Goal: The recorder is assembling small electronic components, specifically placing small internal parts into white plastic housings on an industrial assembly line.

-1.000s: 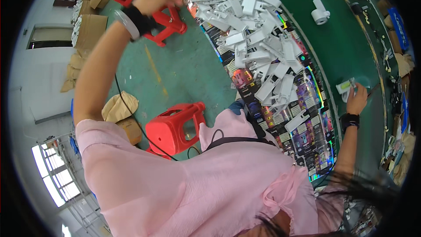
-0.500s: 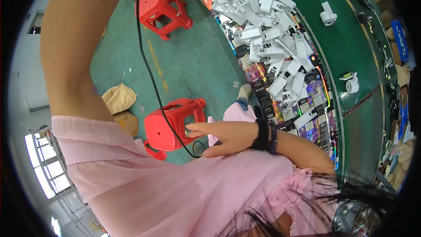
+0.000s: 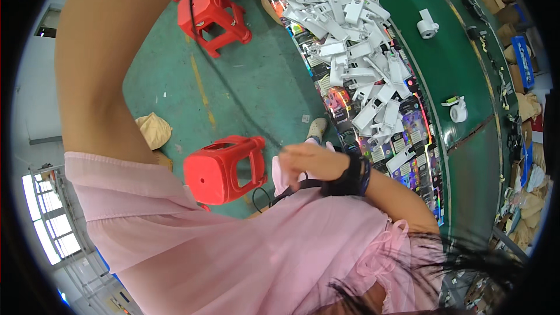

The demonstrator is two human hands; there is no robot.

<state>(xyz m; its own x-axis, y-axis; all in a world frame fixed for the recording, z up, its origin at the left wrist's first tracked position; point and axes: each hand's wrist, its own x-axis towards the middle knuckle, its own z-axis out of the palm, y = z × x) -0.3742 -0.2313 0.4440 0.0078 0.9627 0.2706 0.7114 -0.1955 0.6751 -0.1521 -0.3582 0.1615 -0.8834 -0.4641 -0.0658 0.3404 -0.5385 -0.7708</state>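
Observation:
My left arm [image 3: 96, 76] is raised at the left and runs out past the top edge, so the left hand is outside the picture. My right hand [image 3: 318, 160] hovers in front of my waist, a black band [image 3: 350, 178] round its wrist. Its fingers are loosely bent and slightly blurred, with nothing visible between them. Close by the fingers, a black cord [image 3: 204, 46] comes down from the top, smeared by motion in its lower stretch. A loop of dark cord [image 3: 261, 197] and a black strap-like piece [image 3: 308, 184] lie against my pink clothing.
A red stool [image 3: 213, 172] stands beside me, another red stool [image 3: 213, 14] farther off. Many white plastic parts [image 3: 350, 41] are heaped on shiny printed sheets [image 3: 356, 134] at the right. Beyond is a green belt [image 3: 461, 70] carrying two white devices [image 3: 427, 26].
My right hand has shifted a little right and up, its stretched fingers now bent. The cord has swung away from the nearer stool. The view has turned slightly.

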